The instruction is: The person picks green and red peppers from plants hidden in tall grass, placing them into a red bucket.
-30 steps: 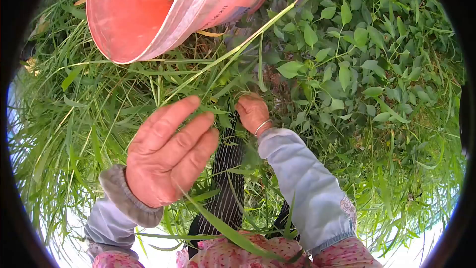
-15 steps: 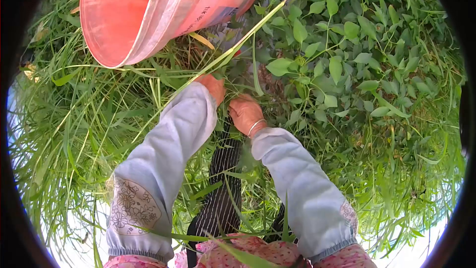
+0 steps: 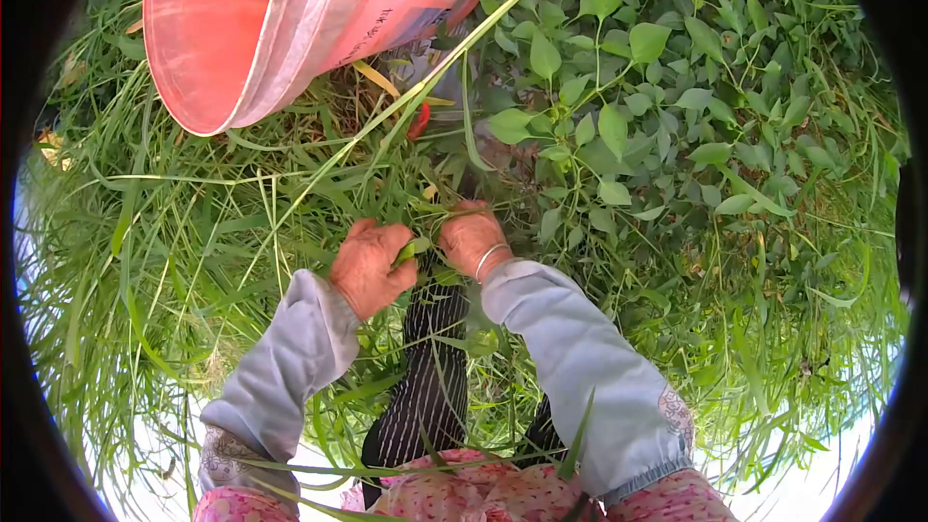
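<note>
My left hand (image 3: 373, 269) is closed around something green, perhaps a small green pepper or leaf (image 3: 414, 249), whose end shows between thumb and fingers. Just to its right, my right hand (image 3: 472, 240), with a bracelet at the wrist, has its fingers bent down into thin stems and grass; its fingertips are hidden, and what they hold is too small to name. A red pepper (image 3: 419, 122) lies above the hands, beside a long pale grass stalk (image 3: 425, 85). The two hands are apart, with a small gap between them.
A pink-red bucket (image 3: 338, 10) lies tipped on its side at the upper left, its mouth facing left. Leafy green plants (image 3: 614, 126) fill the right side. Long grass (image 3: 164, 261) covers the left. My striped trouser leg (image 3: 430, 367) shows below the hands.
My left hand has drawn back down and left, away from the stems, with something green in it. My right hand has stayed near its place. More of the red pepper shows.
</note>
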{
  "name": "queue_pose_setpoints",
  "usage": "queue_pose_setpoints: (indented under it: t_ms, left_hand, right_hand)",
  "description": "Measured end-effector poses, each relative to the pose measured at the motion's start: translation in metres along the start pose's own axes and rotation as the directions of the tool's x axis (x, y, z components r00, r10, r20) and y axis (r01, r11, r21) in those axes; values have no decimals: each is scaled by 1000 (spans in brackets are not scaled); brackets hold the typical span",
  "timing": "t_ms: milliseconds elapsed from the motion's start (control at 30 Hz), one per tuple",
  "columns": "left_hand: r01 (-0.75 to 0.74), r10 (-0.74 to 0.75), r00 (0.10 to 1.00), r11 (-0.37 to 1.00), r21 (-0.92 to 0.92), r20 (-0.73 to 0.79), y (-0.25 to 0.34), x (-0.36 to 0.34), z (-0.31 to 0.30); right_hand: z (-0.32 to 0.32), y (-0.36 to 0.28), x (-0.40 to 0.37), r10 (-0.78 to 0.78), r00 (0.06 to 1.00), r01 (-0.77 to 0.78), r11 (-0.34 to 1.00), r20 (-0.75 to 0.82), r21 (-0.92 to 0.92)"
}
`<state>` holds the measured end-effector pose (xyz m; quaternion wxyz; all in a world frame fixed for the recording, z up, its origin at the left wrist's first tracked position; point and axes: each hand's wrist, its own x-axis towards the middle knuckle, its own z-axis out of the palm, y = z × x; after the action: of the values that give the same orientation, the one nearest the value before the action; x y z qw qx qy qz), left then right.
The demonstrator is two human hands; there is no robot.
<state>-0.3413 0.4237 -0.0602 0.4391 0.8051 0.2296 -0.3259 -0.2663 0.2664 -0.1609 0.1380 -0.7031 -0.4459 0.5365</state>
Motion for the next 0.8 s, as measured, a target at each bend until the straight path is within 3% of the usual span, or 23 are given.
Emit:
queue_pose_setpoints:
  t_ms: [33,67,167,300,367,433,500,533,633,733,800]
  left_hand:
    - [31,-31,999,999,-39,6,4,-7,-5]
    - [32,-24,999,975,-220,39,8,-15,-13]
    - [-95,79,991,985,-146,-112,17,-20,-19]
    - [-120,115,993,975,-189,-38,60,23,-23]
    - [-58,58,998,997,-57,-8,60,45,-4]
    - [-20,22,1000,989,145,-15,40,67,17]
    - [67,-29,994,916,396,-101,21,95,25]
    - [63,6,987,901,430,-158,13,104,19]
    - [184,-142,981,886,425,-130,-15,119,14]
    - [35,-49,999,883,467,18,-47,116,32]
    - [65,-79,997,902,427,15,-38,112,29]
  right_hand:
    - [0,0,-3,4,997,-3,1000,77,-14]
    - [6,0,-7,-4,998,8,998,66,-65]
    - [0,-4,-11,-21,991,37,993,133,-114]
    - [25,-3,-19,-47,993,46,999,-110,-11]
    - [40,1,-22,-58,950,104,985,-307,136]
    - [58,5,-23,29,986,-20,998,-167,55]
    - [11,-1,-28,-88,992,97,990,88,-105]
    - [10,-2,-29,-76,996,79,993,45,-82]
    - [11,0,-28,-83,996,83,997,-23,-10]
    - [11,-1,-25,-84,996,85,996,41,-19]
    - [18,3,-24,-85,996,84,996,-30,-34]
